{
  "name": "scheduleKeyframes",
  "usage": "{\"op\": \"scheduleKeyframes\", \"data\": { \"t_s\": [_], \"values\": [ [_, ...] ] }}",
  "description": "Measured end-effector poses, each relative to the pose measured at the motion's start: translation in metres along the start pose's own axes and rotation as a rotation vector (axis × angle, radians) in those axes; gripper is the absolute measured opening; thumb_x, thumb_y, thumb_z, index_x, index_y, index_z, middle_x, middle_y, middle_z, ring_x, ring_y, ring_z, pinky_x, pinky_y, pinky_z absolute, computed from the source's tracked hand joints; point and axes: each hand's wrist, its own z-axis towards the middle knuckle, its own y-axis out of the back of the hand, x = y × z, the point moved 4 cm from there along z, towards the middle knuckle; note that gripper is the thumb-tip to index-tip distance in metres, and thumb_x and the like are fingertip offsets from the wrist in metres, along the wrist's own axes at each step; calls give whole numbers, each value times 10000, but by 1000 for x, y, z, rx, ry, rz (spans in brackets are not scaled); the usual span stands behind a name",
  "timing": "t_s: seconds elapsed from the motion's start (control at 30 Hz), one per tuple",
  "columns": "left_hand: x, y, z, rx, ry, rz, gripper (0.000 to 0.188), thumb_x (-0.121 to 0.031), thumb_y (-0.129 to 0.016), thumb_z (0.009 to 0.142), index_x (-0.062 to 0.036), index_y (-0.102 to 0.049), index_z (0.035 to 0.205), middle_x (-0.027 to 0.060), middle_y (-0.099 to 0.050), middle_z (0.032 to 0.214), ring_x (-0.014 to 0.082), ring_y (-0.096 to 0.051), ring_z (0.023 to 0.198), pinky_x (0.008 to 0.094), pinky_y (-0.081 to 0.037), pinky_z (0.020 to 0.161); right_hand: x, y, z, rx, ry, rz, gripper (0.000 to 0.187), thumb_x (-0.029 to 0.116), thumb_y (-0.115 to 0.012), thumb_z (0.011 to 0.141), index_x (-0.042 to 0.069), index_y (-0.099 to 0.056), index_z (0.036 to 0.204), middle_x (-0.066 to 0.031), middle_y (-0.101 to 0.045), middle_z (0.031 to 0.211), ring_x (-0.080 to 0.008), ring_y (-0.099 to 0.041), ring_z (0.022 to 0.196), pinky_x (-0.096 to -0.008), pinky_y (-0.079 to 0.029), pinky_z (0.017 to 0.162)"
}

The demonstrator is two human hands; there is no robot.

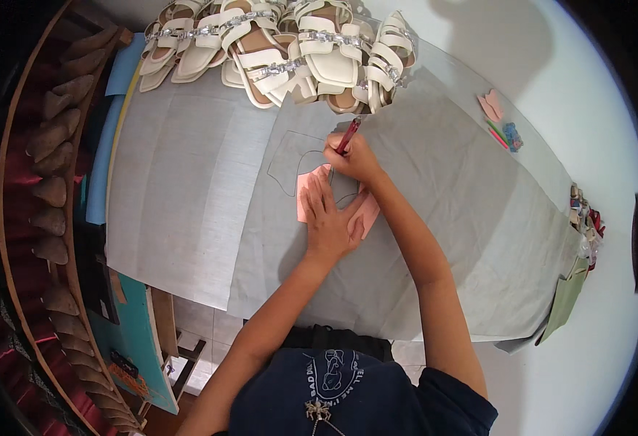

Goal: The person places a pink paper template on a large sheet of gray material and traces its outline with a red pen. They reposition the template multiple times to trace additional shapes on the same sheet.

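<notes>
My left hand lies flat with its fingers spread, pressing a pink U-shaped pattern piece onto grey sheet material. In my right hand is a dark red pen, gripped near the pattern's upper edge; the hand hides its tip. To the left of the pattern, a thin curved outline is drawn on the grey material. Part of another drawn line shows between the pattern's two arms.
Cream strappy sandals with jewelled bands are heaped at the far edge. Far right lie pink pattern pieces, green and pink pens and a small blue item. Brown shoe lasts line a rack at left.
</notes>
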Motion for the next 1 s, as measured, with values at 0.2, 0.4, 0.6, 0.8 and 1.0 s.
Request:
{"op": "scheduleKeyframes", "data": {
  "t_s": [0.2,0.4,0.6,0.8,1.0],
  "values": [
    [1,0,-1,-12,1,8,478,-345,-497,805,-304,-518,1281,349,-151,1411,520,-116,1308,603,-122,1044,3,0,0,-1,-2,-16,183,41,-557,716,9,-399,630,-131,-370,541,-252,-302,472,-354,-338,456],
    [0,-2,-2,-8,-1,-4,453,-346,-510,797,-283,-556,1243,358,-158,1405,524,-121,1304,604,-123,1042,7,3,-9,-67,9,-122,209,80,-593,734,25,-419,631,-137,-415,544,-293,-371,466,-361,-361,457],
    [5,7,-2,11,-53,-50,382,-332,-547,775,-173,-632,1112,381,-187,1377,543,-172,1274,605,-162,1029,26,3,-24,-231,-86,-270,312,215,-647,807,32,-445,654,-146,-470,559,-327,-453,497,-374,-385,465],
    [18,24,4,23,-97,-179,592,-223,-573,732,26,-438,1252,320,-258,1381,483,-269,1257,523,-245,1039,31,0,-37,-366,-249,-266,354,243,-672,806,21,-437,662,-142,-470,574,-310,-402,494,-380,-357,466],
    [50,36,19,75,-188,-242,537,-92,-548,759,41,-418,1263,192,-507,1229,308,-479,1133,490,-329,958,37,-10,-41,-563,-213,-200,353,188,-663,818,5,-418,642,-125,-416,567,-235,-339,497,-361,-317,470]
  ]
}}
